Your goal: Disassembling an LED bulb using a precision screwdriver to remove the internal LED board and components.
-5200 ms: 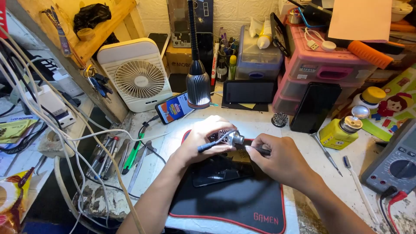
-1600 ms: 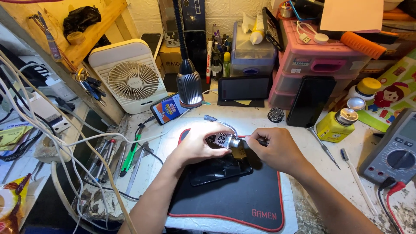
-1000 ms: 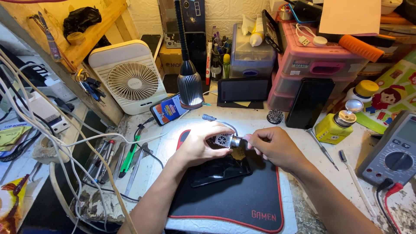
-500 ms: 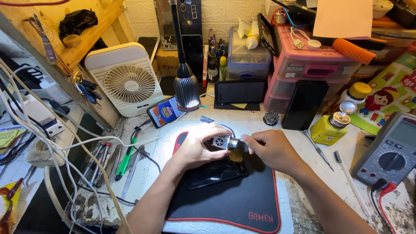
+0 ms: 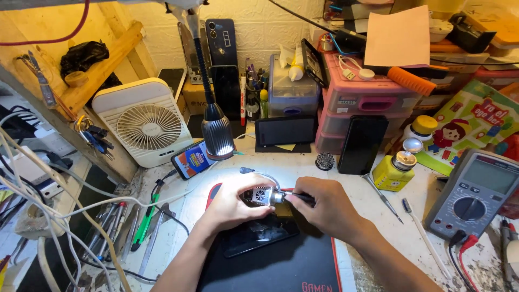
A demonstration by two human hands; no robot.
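both hands (image 5: 232, 203) curled around small metal part (image 5: 263, 196).

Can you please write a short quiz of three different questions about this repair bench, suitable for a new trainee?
1. True or false: the left hand and the right hand both touch the small silver metal part under the lamp.
2. What stands nearest to the yellow plastic bottle with a metal cap? A) the white desk fan B) the grey multimeter with a round dial C) the green-handled screwdriver
3. Fill in: the hands work above a black mat with a ____ edge.

Key: 1 true; 2 B; 3 red.
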